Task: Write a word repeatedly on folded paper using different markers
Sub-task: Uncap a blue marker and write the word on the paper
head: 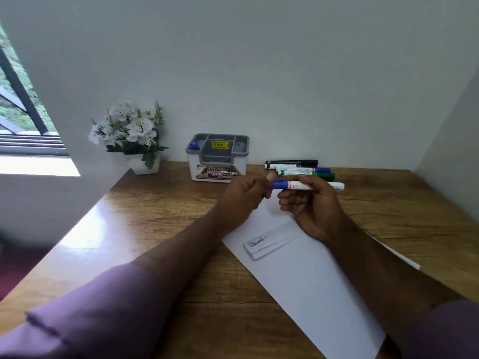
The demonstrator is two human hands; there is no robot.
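A white sheet of paper (305, 286) lies diagonally on the wooden desk (160, 229). Its upper end is folded into a narrow strip (269, 244) that bears one word in blue ink. Above the paper, my right hand (311, 211) holds a white marker with a blue cap (300, 185) level by its barrel. My left hand (243, 198) pinches the blue cap end of that same marker. Behind the hands lie three more markers side by side: a black marker (291, 163), a blue marker (303, 169) and a green marker (307, 174).
A grey and white desk organiser (217, 158) stands against the back wall, with a blue cap in its left slot. A white pot of white flowers (132, 136) stands to its left. A wall closes the desk on the right; a window is at far left.
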